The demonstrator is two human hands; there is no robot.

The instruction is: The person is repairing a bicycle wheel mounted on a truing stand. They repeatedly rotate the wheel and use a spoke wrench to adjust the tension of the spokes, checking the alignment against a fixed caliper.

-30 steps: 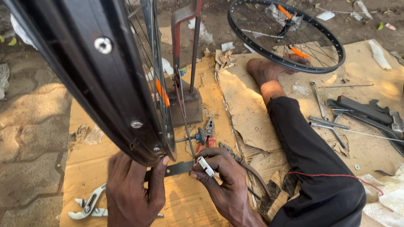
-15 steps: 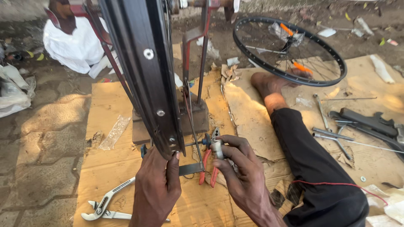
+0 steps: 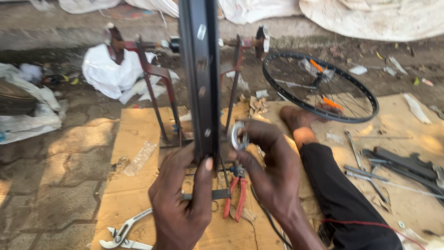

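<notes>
While the wheel stands edge-on in the stand, counts as follows.
Rims: two; one black rim (image 3: 200, 78) upright in the red truing stand (image 3: 157, 88), one spoked wheel (image 3: 319, 88) flat on the ground beyond the foot.
Left hand (image 3: 182, 203): grip pressed around the rim's lower edge, thumb on its face.
Right hand (image 3: 270, 166): grip pinching one round metal tool (image 3: 238, 135) just beside the rim.
Pliers: two; red-handled pliers (image 3: 236, 196) under the hands, silver pliers (image 3: 125, 231) on the cardboard (image 3: 134, 134).

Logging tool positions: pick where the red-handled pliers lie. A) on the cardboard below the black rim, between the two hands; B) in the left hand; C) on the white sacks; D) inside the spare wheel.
A: the red-handled pliers lie on the cardboard between the left hand and right hand, under the black rim.
</notes>
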